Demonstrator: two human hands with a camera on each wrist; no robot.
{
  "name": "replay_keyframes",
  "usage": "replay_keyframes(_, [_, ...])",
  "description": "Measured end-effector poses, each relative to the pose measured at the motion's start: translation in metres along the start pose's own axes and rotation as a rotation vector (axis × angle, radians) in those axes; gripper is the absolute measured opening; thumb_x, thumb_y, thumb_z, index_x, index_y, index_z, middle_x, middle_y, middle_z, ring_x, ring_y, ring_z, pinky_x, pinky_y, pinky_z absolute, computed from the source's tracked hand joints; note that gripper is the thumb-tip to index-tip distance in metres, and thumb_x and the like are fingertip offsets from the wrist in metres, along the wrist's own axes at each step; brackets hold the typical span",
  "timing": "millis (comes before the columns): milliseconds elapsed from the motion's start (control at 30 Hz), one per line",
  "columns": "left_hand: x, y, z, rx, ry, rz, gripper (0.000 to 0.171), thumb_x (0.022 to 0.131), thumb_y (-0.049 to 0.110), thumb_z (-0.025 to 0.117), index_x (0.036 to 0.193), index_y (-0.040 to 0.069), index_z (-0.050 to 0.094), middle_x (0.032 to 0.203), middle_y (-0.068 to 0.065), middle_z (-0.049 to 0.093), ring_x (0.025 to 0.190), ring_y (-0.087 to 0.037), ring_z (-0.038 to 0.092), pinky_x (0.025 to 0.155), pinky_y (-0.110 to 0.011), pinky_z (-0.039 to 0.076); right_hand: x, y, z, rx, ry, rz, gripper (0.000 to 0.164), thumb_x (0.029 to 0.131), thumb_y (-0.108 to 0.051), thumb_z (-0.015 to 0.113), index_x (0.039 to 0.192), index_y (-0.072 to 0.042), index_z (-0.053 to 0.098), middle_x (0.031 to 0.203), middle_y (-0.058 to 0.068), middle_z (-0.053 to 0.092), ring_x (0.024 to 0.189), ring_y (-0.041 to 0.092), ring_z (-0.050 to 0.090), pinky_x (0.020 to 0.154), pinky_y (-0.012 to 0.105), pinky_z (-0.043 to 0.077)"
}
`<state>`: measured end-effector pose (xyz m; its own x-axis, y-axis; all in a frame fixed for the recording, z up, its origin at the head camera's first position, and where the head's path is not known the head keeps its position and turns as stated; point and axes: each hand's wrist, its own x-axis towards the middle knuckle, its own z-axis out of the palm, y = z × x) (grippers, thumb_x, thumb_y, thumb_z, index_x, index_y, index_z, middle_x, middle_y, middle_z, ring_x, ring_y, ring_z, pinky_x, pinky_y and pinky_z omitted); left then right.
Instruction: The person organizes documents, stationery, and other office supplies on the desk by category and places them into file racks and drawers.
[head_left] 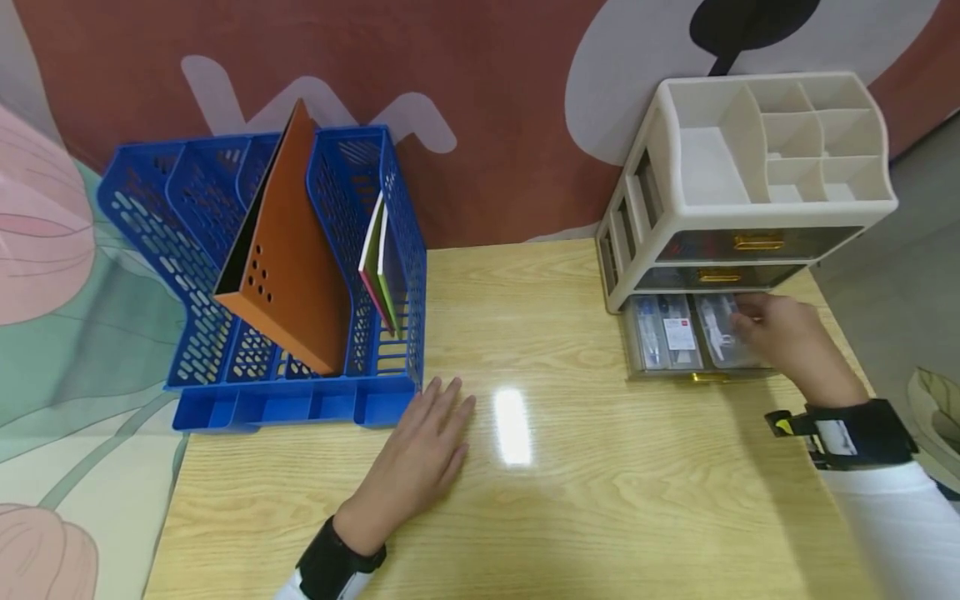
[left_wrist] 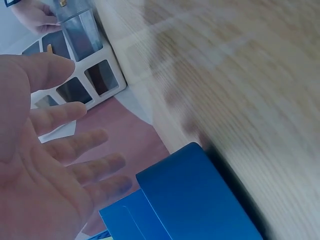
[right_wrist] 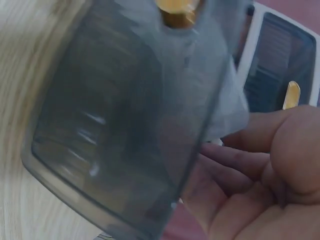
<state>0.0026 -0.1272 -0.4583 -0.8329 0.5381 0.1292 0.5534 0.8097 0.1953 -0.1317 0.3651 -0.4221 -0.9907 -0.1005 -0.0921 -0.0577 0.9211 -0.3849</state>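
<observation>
My right hand (head_left: 795,342) reaches into the pulled-out bottom drawer (head_left: 636,354) of a cream desktop organizer (head_left: 693,208). Its thumb and fingers pinch the edge of a clear plastic case (head_left: 722,332) with white items inside. In the right wrist view the frosted case (right_wrist: 232,107) shows behind the smoky drawer front (right_wrist: 115,120), beside my curled fingers (right_wrist: 240,162). A second clear case (head_left: 667,333) with a white label lies to its left. My left hand (head_left: 412,462) rests on the table, fingers straight, by the front corner of a blue desk rack (head_left: 390,410).
An orange file box (head_left: 300,250) stands tilted in the rack, with thin booklets (head_left: 378,267) to its right. Two drawers with gold handles (head_left: 757,242) are closed above the open one. The wooden table (head_left: 555,517) ends just right of the organizer.
</observation>
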Motion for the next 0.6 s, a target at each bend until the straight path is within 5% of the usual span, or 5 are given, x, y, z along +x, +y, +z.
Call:
replay_keyframes(100, [-0.001, 0.001, 0.001, 0.014, 0.000, 0.009, 0.061, 0.096, 0.028, 0.071, 0.151, 0.008, 0.052, 0.160, -0.018, 0.045, 0.148, -0.044, 0.042, 0.117, -0.058, 0.041, 0.000, -0.004, 0.008, -0.027, 0.033, 0.000, 0.033, 0.100, -0.006, 0.061, 0.126, 0.014, 0.059, 0.114, 0.043, 0.064, 0.091, 0.054, 0.066, 0.070, 0.063, 0.052])
replay_keyframes(400, [-0.005, 0.003, 0.003, 0.045, -0.023, 0.033, 0.066, 0.096, 0.033, 0.072, 0.154, 0.012, 0.049, 0.163, -0.017, 0.041, 0.149, -0.043, 0.040, 0.117, -0.058, 0.041, -0.002, -0.004, 0.020, -0.009, 0.026, 0.038, 0.039, 0.100, -0.007, 0.059, 0.128, 0.019, 0.052, 0.116, 0.046, 0.061, 0.092, 0.055, 0.067, 0.061, 0.053, 0.055])
replay_keyframes(600, [-0.003, 0.001, 0.006, 0.049, -0.028, 0.039, 0.065, 0.098, 0.034, 0.069, 0.155, 0.012, 0.047, 0.163, -0.017, 0.040, 0.149, -0.043, 0.040, 0.117, -0.058, 0.041, -0.002, -0.003, 0.024, -0.031, 0.010, -0.002, 0.026, 0.100, -0.006, 0.056, 0.116, 0.015, 0.056, 0.094, 0.035, 0.061, 0.063, 0.034, 0.059, 0.048, 0.040, 0.045])
